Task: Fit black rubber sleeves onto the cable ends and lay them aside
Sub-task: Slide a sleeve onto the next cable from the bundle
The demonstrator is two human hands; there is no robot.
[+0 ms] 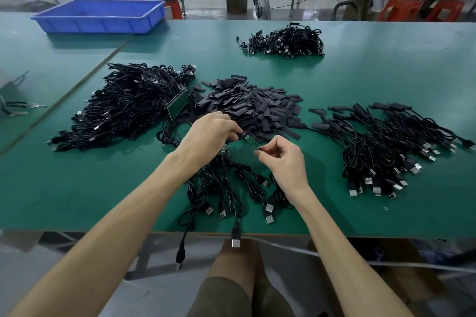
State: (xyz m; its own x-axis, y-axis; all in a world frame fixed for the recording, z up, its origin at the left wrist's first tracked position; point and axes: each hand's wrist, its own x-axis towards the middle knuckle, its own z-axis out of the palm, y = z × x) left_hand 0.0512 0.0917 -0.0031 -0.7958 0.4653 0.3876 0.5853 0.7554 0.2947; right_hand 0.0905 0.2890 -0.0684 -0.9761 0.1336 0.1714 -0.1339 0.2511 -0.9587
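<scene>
Both hands pinch tight near the sleeve pile [257, 108]: left hand [211, 134] on a black sleeve [240, 135], right hand [280, 159] on the green cable end [252, 142]. Lining them up straight and pushing slowly should work best.

Black rubber sleeves [252, 108]: short flat tubes, loosely heaped at centre. Bare cables [123, 105] lie tangled just left of them. Sleeved cables [386, 147] are fanned out to the right (USB plugs nearest). One green cable end [252, 142] is raised, tilted, board exposed.
</scene>
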